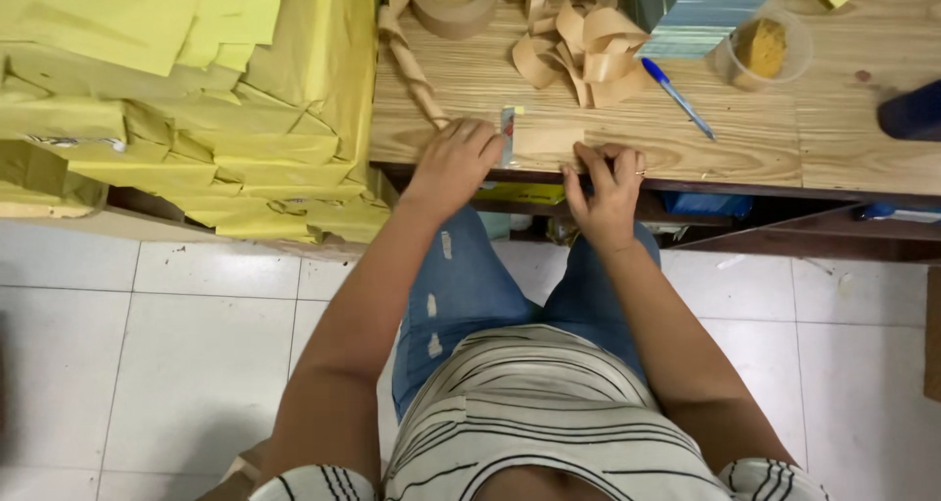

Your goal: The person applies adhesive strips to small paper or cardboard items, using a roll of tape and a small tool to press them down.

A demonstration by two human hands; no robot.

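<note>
Floor tiles [196,364], pale and square, fill the lower half of the view beneath my seated lap. Above them, from ten to two o'clock, runs one wooden table [765,138]. At ten o'clock, one large heap of yellow paper packets [186,109] leans against the table's left end; I cannot count the packets in it.

At twelve o'clock sits one roll of brown tape [453,3], with a twisted strip trailing down from it. Just right of the roll lies one tangle of used brown tape scraps [578,45]. At one o'clock stands one clear plastic cup [765,48] with something yellow inside, and between the cup and the scraps lies one blue pen [676,96], slanted.

At the table's near edge, dead centre, is one short piece of brown tape [547,140], lying flat between my two hands. My left hand [453,163] rests palm down at its left end, fingers curled over the edge, pressing rather than pinching. My right hand [606,182] has its fingertips bent down onto the right end; whether they pinch the corner I cannot tell.

I judge this piece to be very light, thin and floppy, sticky on one face, and likely to curl or cling to itself. It is best taken by its two end corners, held taut.
</note>
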